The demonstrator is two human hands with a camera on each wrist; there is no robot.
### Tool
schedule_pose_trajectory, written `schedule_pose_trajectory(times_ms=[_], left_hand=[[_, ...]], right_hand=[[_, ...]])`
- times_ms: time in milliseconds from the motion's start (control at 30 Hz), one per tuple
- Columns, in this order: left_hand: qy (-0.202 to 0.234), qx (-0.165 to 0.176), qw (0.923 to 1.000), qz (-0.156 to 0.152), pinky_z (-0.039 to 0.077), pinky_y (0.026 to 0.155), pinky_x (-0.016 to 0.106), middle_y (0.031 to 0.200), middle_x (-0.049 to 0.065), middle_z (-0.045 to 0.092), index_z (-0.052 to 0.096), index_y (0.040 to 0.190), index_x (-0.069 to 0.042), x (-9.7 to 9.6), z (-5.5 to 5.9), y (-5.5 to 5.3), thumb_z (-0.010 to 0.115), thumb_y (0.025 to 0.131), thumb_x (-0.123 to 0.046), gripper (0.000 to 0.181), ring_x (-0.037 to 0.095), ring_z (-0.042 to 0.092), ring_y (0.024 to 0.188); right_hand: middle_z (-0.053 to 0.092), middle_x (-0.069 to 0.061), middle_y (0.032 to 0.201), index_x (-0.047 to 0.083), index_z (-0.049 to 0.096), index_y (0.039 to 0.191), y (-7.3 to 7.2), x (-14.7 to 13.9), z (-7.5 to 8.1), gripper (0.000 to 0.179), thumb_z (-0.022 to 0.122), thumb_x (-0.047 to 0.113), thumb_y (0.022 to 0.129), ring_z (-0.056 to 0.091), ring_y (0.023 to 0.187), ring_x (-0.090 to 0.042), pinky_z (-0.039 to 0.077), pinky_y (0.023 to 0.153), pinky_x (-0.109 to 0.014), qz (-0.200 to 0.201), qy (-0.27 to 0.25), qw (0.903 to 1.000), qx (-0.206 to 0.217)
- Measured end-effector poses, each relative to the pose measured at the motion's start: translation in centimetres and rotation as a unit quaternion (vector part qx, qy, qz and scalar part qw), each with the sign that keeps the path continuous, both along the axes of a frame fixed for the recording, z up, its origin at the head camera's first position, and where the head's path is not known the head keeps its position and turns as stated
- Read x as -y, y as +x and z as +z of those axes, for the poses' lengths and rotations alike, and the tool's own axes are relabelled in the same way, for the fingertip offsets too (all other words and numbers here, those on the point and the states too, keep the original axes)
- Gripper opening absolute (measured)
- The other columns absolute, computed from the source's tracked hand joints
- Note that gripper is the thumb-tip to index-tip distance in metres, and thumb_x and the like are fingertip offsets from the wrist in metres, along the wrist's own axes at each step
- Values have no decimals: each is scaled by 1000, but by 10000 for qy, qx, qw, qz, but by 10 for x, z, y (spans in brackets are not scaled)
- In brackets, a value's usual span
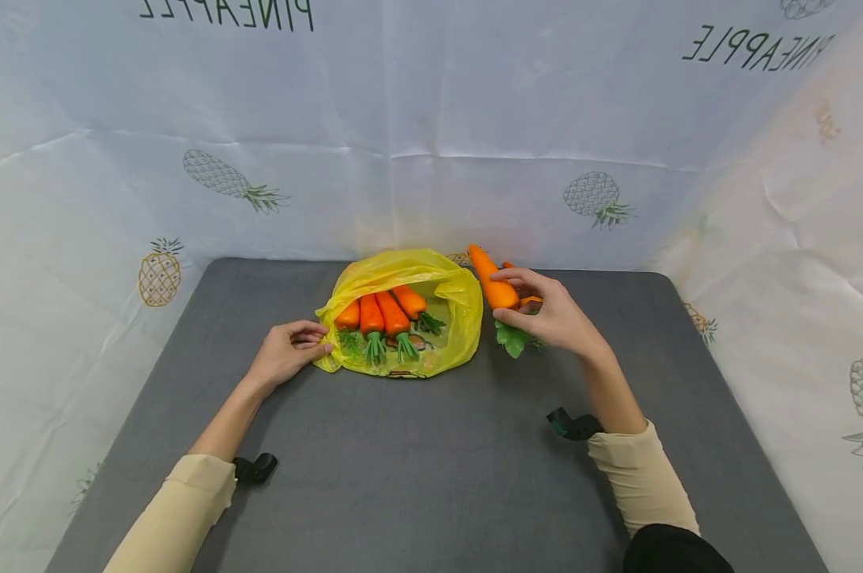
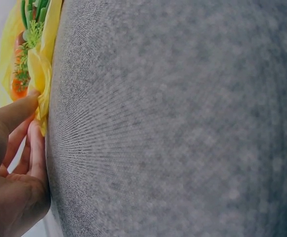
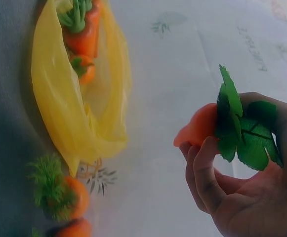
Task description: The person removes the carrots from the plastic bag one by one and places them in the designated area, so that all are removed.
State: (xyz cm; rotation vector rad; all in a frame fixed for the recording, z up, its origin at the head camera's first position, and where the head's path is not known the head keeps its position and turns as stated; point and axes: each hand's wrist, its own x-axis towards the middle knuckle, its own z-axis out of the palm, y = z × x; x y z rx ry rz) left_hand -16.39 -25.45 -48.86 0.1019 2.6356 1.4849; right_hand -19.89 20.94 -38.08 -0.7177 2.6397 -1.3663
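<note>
A yellow plastic bag [image 1: 467,318] lies on its side at the back of the table, its mouth facing me. Several orange carrots [image 1: 394,315] with green tops rest inside it. My left hand [image 1: 288,354] pinches the bag's left edge between thumb and fingers, as the left wrist view also shows. Just right of the bag, my right hand [image 1: 549,314] holds another carrot [image 1: 490,278], tip pointing up and away. Its broad green leaves [image 3: 252,143] hang toward me. In the right wrist view, that hand's fingers curl against the carrot, raised above the table.
Beside the bag, more carrots [image 3: 79,197] with feathery green tops lie on the grey table [image 1: 417,477], mostly hidden behind my right hand in the head view. A white pineapple-print sheet [image 1: 431,103] hangs close behind the table and along both sides.
</note>
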Motion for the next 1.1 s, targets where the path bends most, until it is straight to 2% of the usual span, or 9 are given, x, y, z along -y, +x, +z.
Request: schedule_pose_trajectory(times_ms=[300, 467, 767, 1000, 1033, 1100], left_hand=[[-102, 24, 9999, 31, 56, 83, 9, 127, 23, 74, 73, 132, -1, 1, -4, -3, 81, 101, -21, 38, -1, 66, 97], [-48, 3, 10000, 36, 57, 83, 9, 126, 24, 74, 73, 132, 1, -1, -3, -3, 81, 101, -20, 38, 0, 67, 98], [-51, 79, 9999, 36, 57, 83, 10, 127, 23, 74, 73, 132, -1, 1, -3, -3, 81, 101, -19, 37, -3, 66, 96], [-85, -43, 10000, -4, 57, 83, 10, 125, 24, 74, 73, 131, 0, 1, -5, -3, 81, 101, -21, 38, -2, 66, 96], [-79, -48, 10000, 1, 57, 83, 10, 124, 24, 74, 73, 131, 0, 2, -5, -2, 81, 100, -20, 38, -2, 66, 96], [-84, -44, 10000, 1, 57, 83, 10, 124, 24, 74, 73, 131, 0, 2, -5, -2, 81, 101, -20, 37, -2, 66, 96]], right_hand=[[68, -21, 142, 9, 63, 148, -3, -19, 1, 50, 79, 12, 100, 68, 118, -35, 56, 92, -19, -235, -101, 9997, -14], [68, -23, 142, 8, 63, 149, -7, -27, -3, 51, 79, 13, 101, 68, 117, -34, 56, 87, -14, -370, -99, 9993, 7], [67, -25, 143, 8, 62, 150, -15, -43, -10, 53, 79, 13, 101, 69, 114, -37, 57, 87, -18, -601, 62, 9982, 2], [63, -25, 150, 10, 59, 153, -25, -60, -21, 54, 77, 17, 103, 68, 125, -44, 52, 87, -15, -720, 263, 9969, 156], [62, -26, 151, 10, 59, 154, -27, -62, -22, 54, 77, 17, 103, 67, 127, -45, 53, 88, -17, -729, 290, 9968, 177], [60, -26, 153, 10, 58, 154, -30, -66, -26, 54, 76, 18, 104, 65, 131, -46, 58, 94, -28, -754, 311, 9964, 248]])
